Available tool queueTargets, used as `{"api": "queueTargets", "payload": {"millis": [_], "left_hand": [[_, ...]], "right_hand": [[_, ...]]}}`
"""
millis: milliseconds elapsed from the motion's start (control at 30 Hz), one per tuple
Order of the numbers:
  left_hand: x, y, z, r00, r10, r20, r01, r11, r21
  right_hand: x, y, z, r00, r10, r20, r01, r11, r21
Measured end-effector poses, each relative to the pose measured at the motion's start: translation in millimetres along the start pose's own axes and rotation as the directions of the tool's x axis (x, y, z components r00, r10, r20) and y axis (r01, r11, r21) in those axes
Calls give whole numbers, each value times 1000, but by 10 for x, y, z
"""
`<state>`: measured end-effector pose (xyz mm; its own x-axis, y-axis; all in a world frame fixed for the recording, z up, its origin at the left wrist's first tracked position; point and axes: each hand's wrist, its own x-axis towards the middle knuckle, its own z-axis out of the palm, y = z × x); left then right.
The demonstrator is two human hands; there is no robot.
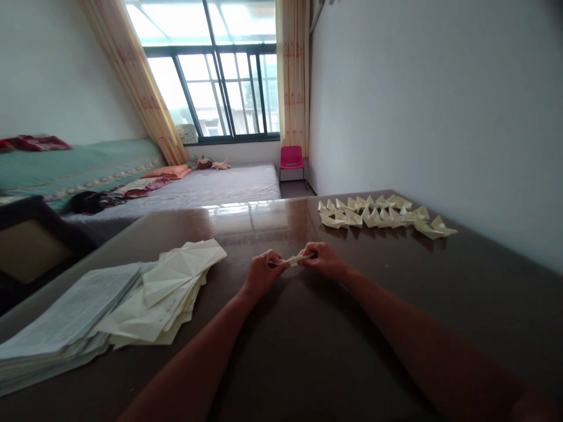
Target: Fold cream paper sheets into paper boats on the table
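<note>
Between my two hands, over the middle of the brown table (pixel 281 340), is a small folded paper (pixel 293 260) in a cream colour. My left hand (pixel 264 271) pinches its left end between thumb and fingers. Its right end is pinched the same way by my right hand (pixel 323 259). The fingers cover much of the paper, so its full shape is hidden. Far right on the table stand rows of folded paper boats (pixel 378 214), cream like the held piece. Creased cream sheets (pixel 176 287) lie in a loose pile to the left.
A thick stack of greyish printed paper (pixel 70 310) lies at the table's left, partly under the cream sheets. A white wall (pixel 440 105) borders the table's right side. Beyond the table are a bed (pixel 233 181), a pink chair (pixel 292 157) and a dark-framed chair (pixel 35 246).
</note>
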<state>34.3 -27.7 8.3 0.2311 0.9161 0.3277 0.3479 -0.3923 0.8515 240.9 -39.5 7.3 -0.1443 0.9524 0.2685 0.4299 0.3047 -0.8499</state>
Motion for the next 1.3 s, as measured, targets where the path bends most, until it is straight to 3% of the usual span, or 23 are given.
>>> {"api": "queueTargets", "payload": {"millis": [200, 333, 533, 767, 900, 1167, 1300], "left_hand": [[37, -17, -31, 1000, -10, -12, 10, 1000, -2], [38, -34, -36, 1000, 5, -3, -5, 998, 56], [43, -58, -60, 999, 5, 31, -6, 999, 37], [10, 0, -90, 980, 12, 199, -23, 998, 53], [-10, 19, -98, 953, -16, 301, -11, 996, 89], [-13, 48, -78, 972, 9, 237, -46, 987, 152], [3, 13, -112, 972, -21, 232, -20, 985, 171]], "right_hand": [[15, -41, 21, 999, -13, -36, 18, 993, 120], [10, -12, 8, 999, 10, -34, -6, 993, 115], [-45, 45, 4, 990, 19, 141, -45, 981, 187], [-43, 25, 24, 998, -16, 61, 9, 994, 110], [-49, -21, 5, 996, 21, 81, -32, 989, 144], [-45, -82, 35, 999, -37, -11, 37, 999, -16], [-38, 4, -12, 997, 31, 69, -31, 1000, 0]]}}
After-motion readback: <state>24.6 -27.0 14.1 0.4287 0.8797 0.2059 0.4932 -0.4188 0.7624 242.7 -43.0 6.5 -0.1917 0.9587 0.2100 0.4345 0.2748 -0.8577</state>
